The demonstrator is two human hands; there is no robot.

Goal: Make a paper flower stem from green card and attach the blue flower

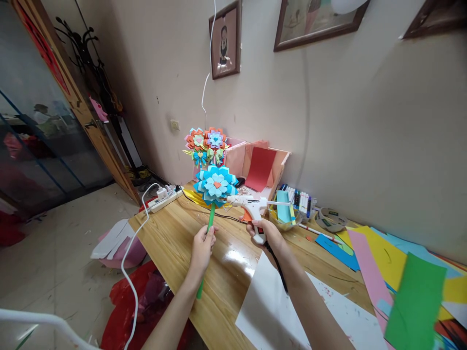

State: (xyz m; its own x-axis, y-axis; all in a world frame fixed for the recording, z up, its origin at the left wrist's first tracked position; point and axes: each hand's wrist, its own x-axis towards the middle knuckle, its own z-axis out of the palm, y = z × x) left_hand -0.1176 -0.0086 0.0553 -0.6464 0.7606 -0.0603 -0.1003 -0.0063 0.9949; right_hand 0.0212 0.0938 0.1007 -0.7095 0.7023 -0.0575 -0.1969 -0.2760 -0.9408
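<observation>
My left hand (203, 245) is closed around the green stem of a paper flower (216, 184), holding it upright above the table. Its layered petals are blue and pale blue, with a small orange heart in the middle. In my right hand (270, 233) is a white hot glue gun (251, 204) with an orange trigger and a clear glue stick out of its back. The gun's nozzle points left at the flower's lower right edge; whether they touch I cannot tell. A black cord hangs from the gun's handle.
Finished paper flowers (206, 141) stand behind, beside a pink box (280, 163) with red card. A bowl (284, 218), markers (301, 201), a tape roll (331, 218) and coloured paper (412, 296) lie right. White sheets (270, 296) lie in front; a power strip (166, 199) sits left.
</observation>
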